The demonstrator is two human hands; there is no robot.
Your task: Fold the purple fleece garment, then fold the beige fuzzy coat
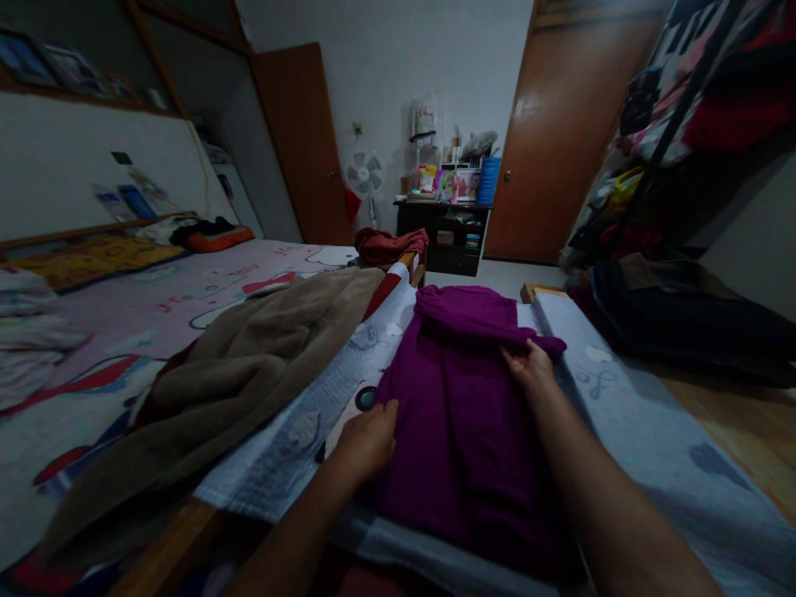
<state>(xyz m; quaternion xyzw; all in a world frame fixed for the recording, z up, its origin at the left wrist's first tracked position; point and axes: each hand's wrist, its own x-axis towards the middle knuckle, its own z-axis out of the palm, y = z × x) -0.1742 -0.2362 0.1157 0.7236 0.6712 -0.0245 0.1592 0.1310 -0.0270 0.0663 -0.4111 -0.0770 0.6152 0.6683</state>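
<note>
A purple long-sleeved top [435, 414] lies partly folded in front of me on a pale patterned cloth [304, 431]. At its left edge, my left hand [368, 435] has its fingers closed on the fabric. My right hand [528, 365] pinches the folded sleeve near the top's right side, with the thumb tucked out of clear view. Just beyond my left hand, a pale pink item with a dark round ring [366, 399] shows partly from beside the garment.
To the left, a brown fleece garment [267, 348] lies on the bed [205, 282]. A red-brown cloth [389, 245] rests on the wooden rail ahead. Dark folded clothes [677, 315] are stacked at right. A fan [366, 176] and a black cabinet [443, 240] stand by the far wall.
</note>
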